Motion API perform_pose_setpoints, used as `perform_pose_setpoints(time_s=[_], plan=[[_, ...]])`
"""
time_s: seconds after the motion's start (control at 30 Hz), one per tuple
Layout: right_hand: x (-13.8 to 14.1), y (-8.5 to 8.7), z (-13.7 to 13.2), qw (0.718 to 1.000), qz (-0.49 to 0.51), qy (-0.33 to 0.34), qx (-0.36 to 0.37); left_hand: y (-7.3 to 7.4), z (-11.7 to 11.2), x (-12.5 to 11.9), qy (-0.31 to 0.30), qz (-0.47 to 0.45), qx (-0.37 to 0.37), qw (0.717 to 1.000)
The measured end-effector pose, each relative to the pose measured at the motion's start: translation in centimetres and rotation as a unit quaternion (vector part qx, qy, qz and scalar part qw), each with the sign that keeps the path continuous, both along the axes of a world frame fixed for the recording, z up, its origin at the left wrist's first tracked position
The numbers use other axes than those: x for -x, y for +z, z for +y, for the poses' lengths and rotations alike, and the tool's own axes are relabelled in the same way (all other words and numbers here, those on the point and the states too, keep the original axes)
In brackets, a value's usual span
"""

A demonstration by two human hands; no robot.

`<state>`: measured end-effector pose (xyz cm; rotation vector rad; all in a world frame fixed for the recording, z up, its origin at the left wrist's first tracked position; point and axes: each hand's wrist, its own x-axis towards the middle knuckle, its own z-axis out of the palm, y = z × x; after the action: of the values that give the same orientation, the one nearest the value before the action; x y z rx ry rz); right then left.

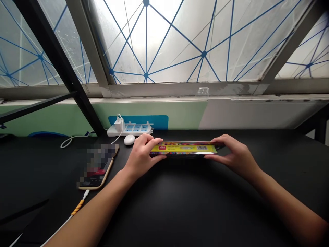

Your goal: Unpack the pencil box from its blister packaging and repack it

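Between my two hands is a flat, long box [183, 148], seen edge-on, with a yellow side that carries a red label and a barcode. My left hand [145, 149] grips its left end, fingers on the upper edge and thumb below. At the right end my right hand [228, 151] pinches it the same way. The box is level, just above or on the black table [185, 199]; I cannot tell whether it touches. Its large faces are mostly hidden from this angle, and its contents do not show.
Left of my left hand lies a phone [99, 171] with a charging cable [78, 207]. Behind are a white earbud-like case [129, 140] and a power strip [136, 129] with a plugged-in charger [119, 124]. A black metal post [59, 65] slants at the left; windows line the back.
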<state>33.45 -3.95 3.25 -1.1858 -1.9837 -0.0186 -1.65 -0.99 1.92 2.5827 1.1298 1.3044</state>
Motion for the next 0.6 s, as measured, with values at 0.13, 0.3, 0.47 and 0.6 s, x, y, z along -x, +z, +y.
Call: perform_pose_setpoints(time_s=[0.13,0.3,0.47,0.6], plan=[[0.0,0.1,-0.2,0.998,-0.060,0.019,0.001,0.4,0.0,0.1,0.006,0.047,-0.005,0.999],[-1.1,0.0,-0.6,0.987,-0.158,0.026,-0.015,1.6,-1.4,0.2,0.002,0.160,0.008,0.987],[-1.1,-0.1,-1.3,0.973,-0.226,0.026,-0.039,2.0,-2.6,-0.2,-0.020,0.218,0.022,0.976],[0.1,-0.3,-2.0,0.967,-0.252,0.017,-0.032,2.1,-2.3,-0.2,-0.036,0.234,0.013,0.972]])
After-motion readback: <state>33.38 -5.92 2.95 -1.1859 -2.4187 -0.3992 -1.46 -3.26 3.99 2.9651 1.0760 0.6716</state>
